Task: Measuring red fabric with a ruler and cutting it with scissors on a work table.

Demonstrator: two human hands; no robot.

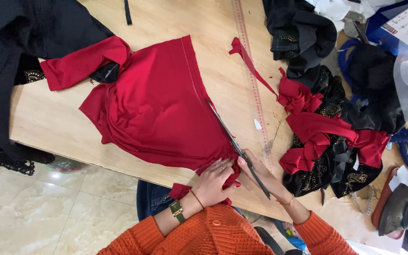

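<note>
Cut approx. half done: R hand (256, 170) grasps shears (234, 144) along red cloth (157, 108) edge on table (53, 123), L hand (216, 182) clenches cloth corner; upper edge uncut.

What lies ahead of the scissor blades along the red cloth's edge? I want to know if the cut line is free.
Nothing visible does. The scissors in the right hand run along the red fabric edge over bare table; the left hand grips behind.
</note>
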